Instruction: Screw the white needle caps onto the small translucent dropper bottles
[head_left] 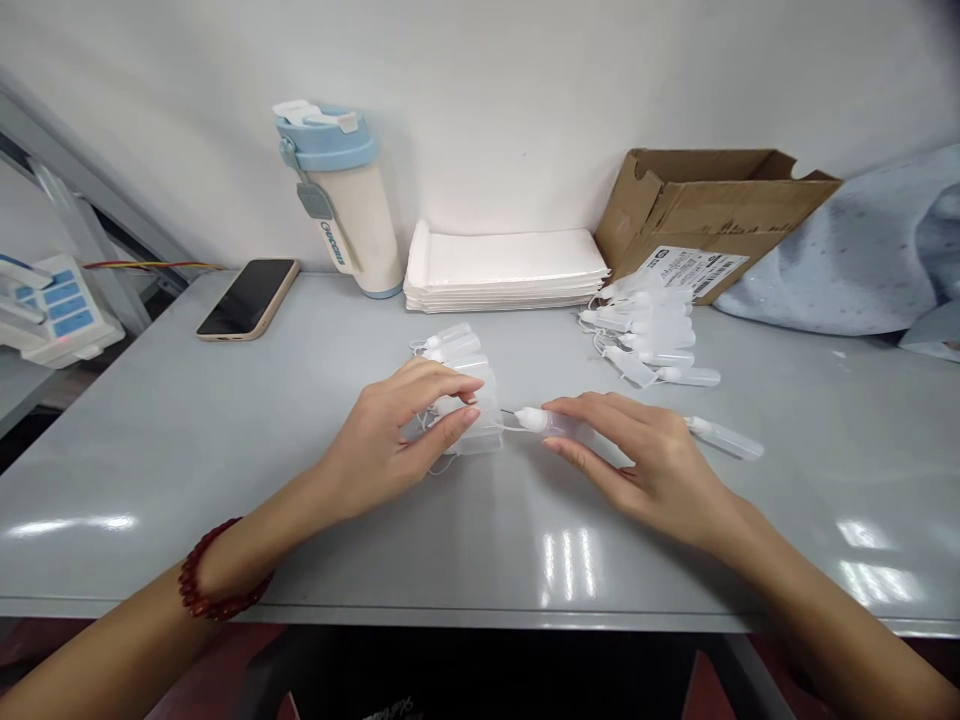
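Observation:
My right hand (637, 445) grips a small translucent needle-tip bottle (534, 420) between thumb and fingers, lying nearly level, with its thin metal needle pointing left. A white strap runs from the bottle's neck toward my left hand (401, 420). There the thumb and forefinger come together around a small white piece, which looks like the bottle's cap; the fingers partly hide it. Under and behind that hand lies a row of similar bottles (480, 385). One more bottle (726, 438) rests on the table to the right of my right hand.
A pile of such bottles (652, 330) lies before an open cardboard box (697, 215) at the back right. Along the wall are white packets (510, 265), a tumbler (356, 215) and a phone (249, 298). Patterned fabric (847, 250) lies at the far right of the grey table (225, 420).

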